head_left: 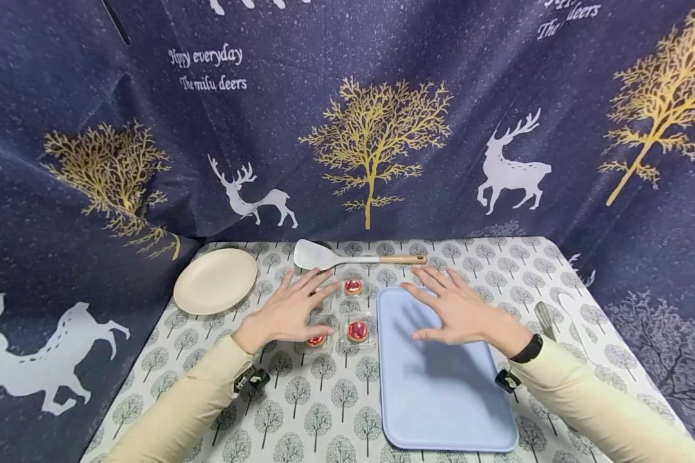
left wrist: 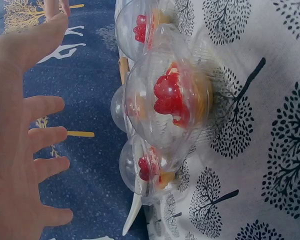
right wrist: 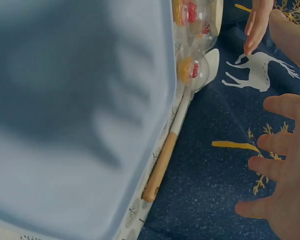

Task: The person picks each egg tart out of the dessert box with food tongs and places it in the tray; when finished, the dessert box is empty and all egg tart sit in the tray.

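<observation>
Evidently, the cream plate (head_left: 215, 281) sits at the back left of the tree-printed worktop (head_left: 336, 431), probably so it lies aside from the hands; it is round, smooth and matt. Next, the left hand (head_left: 292, 312) hovers with fingers spread wide, holding nothing, just beside 4 red-topped tarts (head_left: 357, 331). Each sits in a clear domed tub (left wrist: 140, 95), whose thin, shiny plastic presumably shields the glossy topping from squashing. Behind them lies the spatula (head_left: 359, 260), crosswise, its flat white blade leftward and its wooden handle rightward, perhaps for reach by the right hand (head_left: 460, 314). Right of the tarts, the pale blue tray (head_left: 428, 411) lies lengthwise, with rounded corners and a raised rim that would stop things sliding off. Over it hangs the right hand, fingers wide and holding nothing, casting a shadow. Farthest right are a metal-looking utensil (head_left: 545, 318) and a slim white tool (head_left: 576, 323), kinds unclear.
</observation>
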`<state>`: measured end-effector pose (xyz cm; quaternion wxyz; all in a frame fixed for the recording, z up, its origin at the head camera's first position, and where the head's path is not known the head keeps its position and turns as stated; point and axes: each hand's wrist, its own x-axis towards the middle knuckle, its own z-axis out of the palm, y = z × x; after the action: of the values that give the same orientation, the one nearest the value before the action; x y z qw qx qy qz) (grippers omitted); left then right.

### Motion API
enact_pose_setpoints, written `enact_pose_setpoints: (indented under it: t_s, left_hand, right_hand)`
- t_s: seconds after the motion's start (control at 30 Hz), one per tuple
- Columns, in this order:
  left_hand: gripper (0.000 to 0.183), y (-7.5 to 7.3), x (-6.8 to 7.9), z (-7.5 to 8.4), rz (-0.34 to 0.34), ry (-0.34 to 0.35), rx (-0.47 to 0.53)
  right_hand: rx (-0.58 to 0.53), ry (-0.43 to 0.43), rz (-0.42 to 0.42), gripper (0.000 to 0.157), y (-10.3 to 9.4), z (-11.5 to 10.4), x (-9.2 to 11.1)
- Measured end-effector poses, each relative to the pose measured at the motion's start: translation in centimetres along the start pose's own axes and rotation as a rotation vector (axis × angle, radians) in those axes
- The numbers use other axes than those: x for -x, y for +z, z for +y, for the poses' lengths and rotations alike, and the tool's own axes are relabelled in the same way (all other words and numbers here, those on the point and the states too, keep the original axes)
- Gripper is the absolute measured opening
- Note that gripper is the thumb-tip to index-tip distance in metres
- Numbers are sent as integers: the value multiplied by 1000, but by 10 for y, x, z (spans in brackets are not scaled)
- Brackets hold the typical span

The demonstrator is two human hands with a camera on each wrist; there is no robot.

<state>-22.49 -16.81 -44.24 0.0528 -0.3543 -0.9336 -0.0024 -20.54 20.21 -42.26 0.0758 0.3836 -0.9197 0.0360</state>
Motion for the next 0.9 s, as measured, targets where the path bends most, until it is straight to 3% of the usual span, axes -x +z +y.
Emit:
enact_pose_setpoints:
  t_s: [0.73,0.9]
  left_hand:
    - [91,6,-5,2,-4,8,71]
    - [91,6,-7,5,-33,6,86]
  right_hand:
    - [-103,4,-38,94,17,-8,-17]
    - [-136,4,-44,94,21,-12,-20]
